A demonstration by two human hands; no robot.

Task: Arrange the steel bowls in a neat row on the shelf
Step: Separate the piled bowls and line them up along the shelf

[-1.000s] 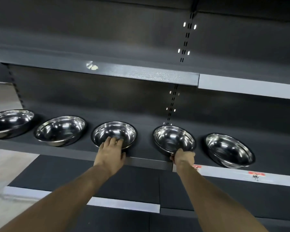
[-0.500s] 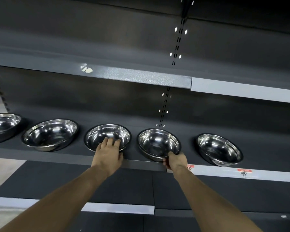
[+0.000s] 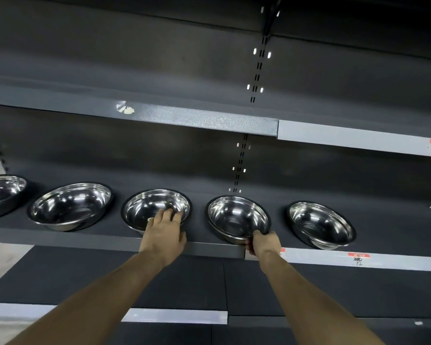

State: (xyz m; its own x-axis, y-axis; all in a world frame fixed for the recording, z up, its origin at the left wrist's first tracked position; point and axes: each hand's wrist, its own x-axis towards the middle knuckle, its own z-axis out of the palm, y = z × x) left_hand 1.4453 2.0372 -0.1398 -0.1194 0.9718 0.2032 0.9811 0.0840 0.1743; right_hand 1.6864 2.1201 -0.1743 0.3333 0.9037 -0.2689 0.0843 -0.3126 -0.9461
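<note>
Several shiny steel bowls stand in a row on a dark grey shelf (image 3: pixel 60 236). My left hand (image 3: pixel 165 232) grips the near rim of the middle bowl (image 3: pixel 149 205), fingers hooked inside it. My right hand (image 3: pixel 264 244) pinches the near right rim of the fourth bowl (image 3: pixel 234 216), which stands at the shelf's front edge. The rightmost bowl (image 3: pixel 321 224) stands untouched further right. To the left are a second bowl (image 3: pixel 70 206) and a first bowl (image 3: pixel 0 192), the latter cut off by the frame edge.
An upper shelf (image 3: pixel 209 120) overhangs the bowls. A lower dark shelf (image 3: pixel 85 277) lies beneath my arms. Red price tags (image 3: pixel 358 255) sit on the white shelf strip at right. Slotted uprights (image 3: pixel 240 165) run up the back panel. Pale floor (image 3: pixel 0 265) shows at left.
The fourth bowl has slid left toward the middle bowl, held by my right hand. My left hand has stayed on the middle bowl's rim. The view has shifted to the right.
</note>
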